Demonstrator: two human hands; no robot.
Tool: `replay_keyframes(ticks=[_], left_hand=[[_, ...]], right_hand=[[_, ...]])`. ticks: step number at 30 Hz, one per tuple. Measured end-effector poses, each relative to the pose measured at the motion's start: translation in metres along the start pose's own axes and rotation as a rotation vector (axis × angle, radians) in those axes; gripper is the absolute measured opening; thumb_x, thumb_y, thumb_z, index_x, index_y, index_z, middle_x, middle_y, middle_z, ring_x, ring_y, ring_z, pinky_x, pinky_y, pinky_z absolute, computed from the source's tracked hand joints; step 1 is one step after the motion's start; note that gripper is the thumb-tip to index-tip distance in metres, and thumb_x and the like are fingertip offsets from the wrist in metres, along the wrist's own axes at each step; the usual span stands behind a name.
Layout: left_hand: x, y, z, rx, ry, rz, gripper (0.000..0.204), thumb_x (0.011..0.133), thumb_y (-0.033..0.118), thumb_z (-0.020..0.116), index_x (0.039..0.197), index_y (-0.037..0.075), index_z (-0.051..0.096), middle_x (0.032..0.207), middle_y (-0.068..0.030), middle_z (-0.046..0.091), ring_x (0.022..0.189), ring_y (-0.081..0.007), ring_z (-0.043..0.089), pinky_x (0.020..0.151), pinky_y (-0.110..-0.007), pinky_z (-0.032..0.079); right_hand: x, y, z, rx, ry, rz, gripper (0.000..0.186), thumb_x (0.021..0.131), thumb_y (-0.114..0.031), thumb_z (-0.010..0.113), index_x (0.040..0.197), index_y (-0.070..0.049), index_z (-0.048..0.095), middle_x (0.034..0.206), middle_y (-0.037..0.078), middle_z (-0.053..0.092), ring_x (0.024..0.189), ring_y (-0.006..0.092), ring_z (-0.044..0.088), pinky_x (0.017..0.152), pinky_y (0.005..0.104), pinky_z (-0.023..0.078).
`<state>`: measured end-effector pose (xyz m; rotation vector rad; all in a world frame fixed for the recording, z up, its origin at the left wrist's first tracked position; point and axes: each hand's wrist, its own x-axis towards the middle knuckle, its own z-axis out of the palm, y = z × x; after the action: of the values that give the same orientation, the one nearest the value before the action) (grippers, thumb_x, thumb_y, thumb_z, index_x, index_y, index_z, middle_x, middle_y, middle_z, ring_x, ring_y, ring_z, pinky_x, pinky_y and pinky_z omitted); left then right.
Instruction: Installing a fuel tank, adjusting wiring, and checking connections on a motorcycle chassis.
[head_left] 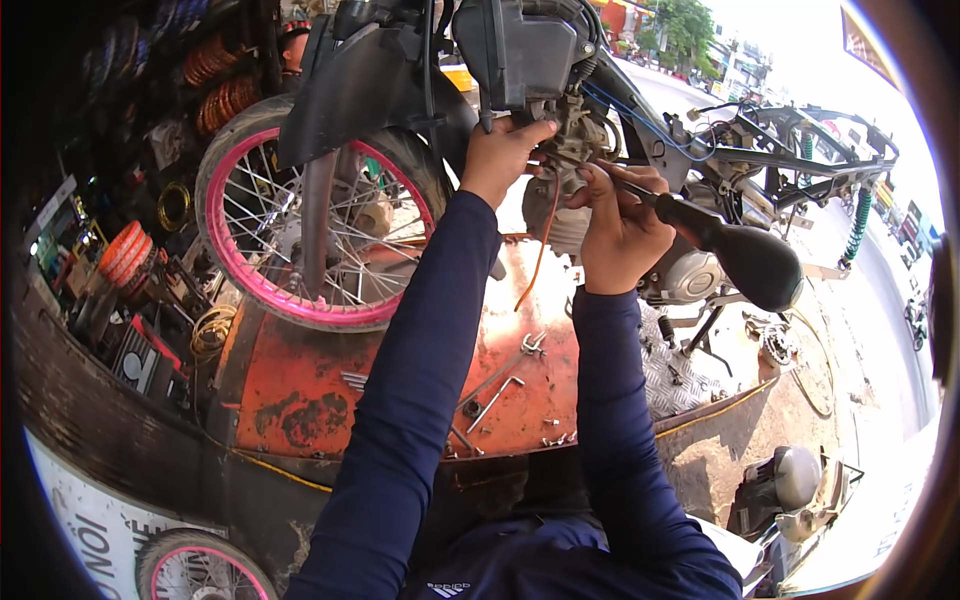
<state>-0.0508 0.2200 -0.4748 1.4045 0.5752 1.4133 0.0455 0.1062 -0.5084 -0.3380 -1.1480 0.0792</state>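
Observation:
My left hand (508, 155) grips around the metal carburetor-like part (578, 130) below the black airbox (515, 45), with some fingers hidden behind it. Just right of it, my right hand (625, 225) is closed, thumb and fingers at the lower side of that part; what they hold is partly hidden. A long black piece with a bulging rounded end (755, 265) extends rightward from beside those fingers. A thin orange hose (545, 230) hangs between my hands over the engine (690, 275). The stripped motorbike's pink-rimmed front wheel (225, 230) stands at the left.
An orange worn platform (290, 370) under the bike holds a hex key (495, 400) and small tools. Left is a dark stall with parts and orange coils (125, 255). A spare wheel (205, 560) lies lower left, motor parts (795, 480) lower right. A road runs along the right.

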Motion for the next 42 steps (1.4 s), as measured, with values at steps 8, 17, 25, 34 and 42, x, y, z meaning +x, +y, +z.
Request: replay_keyframes(ticks=[8,17,25,34,42], left_hand=[[-0.003,-0.001,0.006,-0.059,0.029,-0.018,0.026,0.079,0.02,0.076,0.091,0.0,0.066,0.081,-0.0057,0.067,0.062,-0.0134,0.063,0.051,-0.026,0.052],[-0.003,-0.002,0.009,-0.161,0.061,-0.01,0.02,0.079,0.016,0.073,0.088,-0.001,0.065,0.078,-0.0054,0.066,0.055,-0.0134,0.06,0.046,-0.027,0.052],[-0.004,-0.004,0.009,-0.184,0.021,-0.004,0.018,0.08,0.016,0.072,0.087,0.001,0.066,0.073,-0.0033,0.065,0.055,-0.0114,0.059,0.048,-0.026,0.05],[-0.005,0.0,0.01,-0.159,0.036,-0.026,0.021,0.081,0.017,0.07,0.091,0.0,0.064,0.081,-0.0054,0.065,0.06,-0.0138,0.061,0.051,-0.027,0.052],[-0.005,-0.007,0.019,-0.096,0.109,0.011,0.026,0.079,0.022,0.069,0.085,-0.002,0.062,0.074,-0.0075,0.063,0.059,-0.0146,0.059,0.048,-0.028,0.048]], right_hand=[[0.003,0.008,0.001,-0.092,-0.068,-0.08,0.004,0.089,0.008,0.056,0.092,0.006,0.055,0.098,0.018,0.066,0.075,0.0166,0.069,0.067,0.025,0.055],[0.007,0.0,0.005,-0.145,-0.062,0.031,0.01,0.092,0.007,0.054,0.1,0.01,0.058,0.1,0.016,0.066,0.076,0.0194,0.07,0.073,0.0283,0.056],[0.005,-0.002,0.003,-0.248,-0.12,-0.041,0.011,0.093,0.005,0.055,0.103,0.007,0.058,0.098,0.012,0.067,0.077,0.0133,0.066,0.073,0.0259,0.055],[0.008,-0.002,0.006,-0.163,-0.088,0.055,0.011,0.091,0.003,0.059,0.101,0.007,0.059,0.086,0.012,0.068,0.075,0.0154,0.068,0.069,0.0265,0.055],[0.017,0.0,0.002,-0.156,-0.098,0.034,0.009,0.091,0.005,0.058,0.1,0.007,0.059,0.086,0.012,0.067,0.076,0.0151,0.068,0.071,0.0265,0.055]])
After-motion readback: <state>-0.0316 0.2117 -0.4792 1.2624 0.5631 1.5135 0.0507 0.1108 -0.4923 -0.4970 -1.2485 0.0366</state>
